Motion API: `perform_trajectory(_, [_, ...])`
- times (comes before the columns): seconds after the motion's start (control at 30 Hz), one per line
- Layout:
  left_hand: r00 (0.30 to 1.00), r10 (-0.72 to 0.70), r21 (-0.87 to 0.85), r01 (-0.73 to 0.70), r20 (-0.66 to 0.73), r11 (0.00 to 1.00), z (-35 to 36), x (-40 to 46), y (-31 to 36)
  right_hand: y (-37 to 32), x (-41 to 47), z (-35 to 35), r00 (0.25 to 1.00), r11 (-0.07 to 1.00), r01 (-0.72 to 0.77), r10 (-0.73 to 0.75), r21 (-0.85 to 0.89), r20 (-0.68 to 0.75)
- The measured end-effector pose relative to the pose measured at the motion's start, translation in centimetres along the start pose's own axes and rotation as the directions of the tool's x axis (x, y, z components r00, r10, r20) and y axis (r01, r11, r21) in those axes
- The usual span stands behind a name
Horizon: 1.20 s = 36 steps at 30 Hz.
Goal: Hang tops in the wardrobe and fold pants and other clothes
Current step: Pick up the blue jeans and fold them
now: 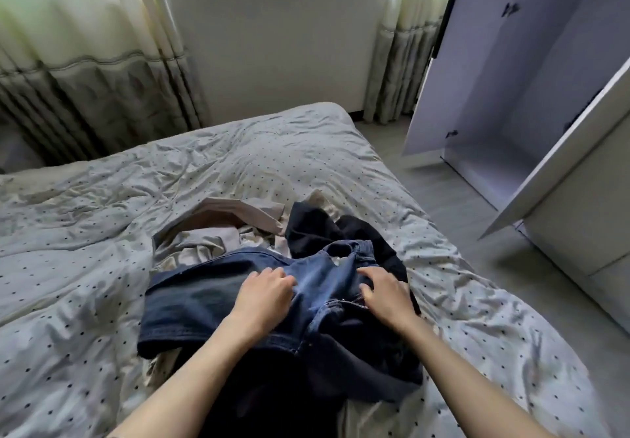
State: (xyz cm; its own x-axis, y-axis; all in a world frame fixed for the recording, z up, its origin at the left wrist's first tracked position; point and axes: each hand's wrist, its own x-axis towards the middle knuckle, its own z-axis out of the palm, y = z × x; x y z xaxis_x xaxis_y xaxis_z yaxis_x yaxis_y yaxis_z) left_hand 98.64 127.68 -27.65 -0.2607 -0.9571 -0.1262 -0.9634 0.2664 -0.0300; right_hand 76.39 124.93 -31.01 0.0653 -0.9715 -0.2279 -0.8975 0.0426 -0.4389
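A pair of blue jeans (204,304) lies crumpled on top of a clothes pile in the middle of the bed (85,267). My left hand (264,296) grips the denim near its middle, fingers curled into the cloth. My right hand (387,296) clutches the jeans at the waistband, beside the zipper. A dark navy garment (324,229) lies under and behind the jeans. Beige and pale clothes (225,229) lie bunched at the back of the pile.
The white wardrobe (511,79) stands at the right with its doors open and its inside bare. Grey floor (477,226) runs between it and the bed. Curtains (85,62) and a window fill the far wall.
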Motion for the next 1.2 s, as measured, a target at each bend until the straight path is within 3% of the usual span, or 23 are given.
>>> perform_trajectory(0.1, [0.998,0.067,-0.052,-0.066,0.013,0.996,1.0,2.8,1.6,3.9,-0.7,0.7,0.982,0.982,-0.181,0.184,0.061,-0.038])
perform_trajectory(0.23, [0.991,0.112,-0.128,-0.101,0.076,0.987,1.8,8.9,4.0,8.9,0.0,1.7,0.932,0.904,-0.356,0.326,0.237,0.158])
perform_trajectory(0.33, [0.984,0.138,-0.165,-0.119,0.108,0.979,2.6,13.0,6.3,11.1,0.9,1.8,0.896,0.773,-0.439,0.335,0.459,0.293])
perform_trajectory(0.4, [0.978,0.119,-0.164,-0.09,0.174,0.982,3.6,14.7,7.6,12.2,0.9,2.4,0.883,0.724,-0.466,0.345,0.509,0.319])
perform_trajectory(0.53, [0.926,0.077,-0.094,-0.045,0.371,0.995,5.9,16.6,8.5,14.5,1.0,4.2,0.865,0.743,-0.476,0.302,0.47,0.4])
perform_trajectory(0.67, [0.906,0.015,-0.103,0.032,0.422,0.994,6.9,18.3,8.0,16.0,1.9,4.4,0.821,0.792,-0.454,0.194,0.408,0.538])
perform_trajectory(0.73, [0.917,-0.037,-0.088,0.079,0.397,0.993,7.0,19.0,7.7,16.4,1.8,4.3,0.813,0.802,-0.435,0.154,0.41,0.561])
perform_trajectory(0.87, [0.958,-0.069,-0.164,0.118,0.279,0.979,7.5,19.0,8.5,17.0,1.4,3.7,0.807,0.695,-0.454,0.057,0.557,0.588])
perform_trajectory(1.03, [0.986,-0.046,-0.244,0.084,0.157,0.966,6.6,18.8,9.3,17.0,1.0,3.2,0.793,0.785,-0.403,0.042,0.47,0.608])
perform_trajectory(1.2, [0.998,0.025,-0.307,-0.04,-0.053,0.951,4.8,17.8,9.4,15.7,0.0,3.4,0.894,0.876,-0.368,0.241,0.311,0.378])
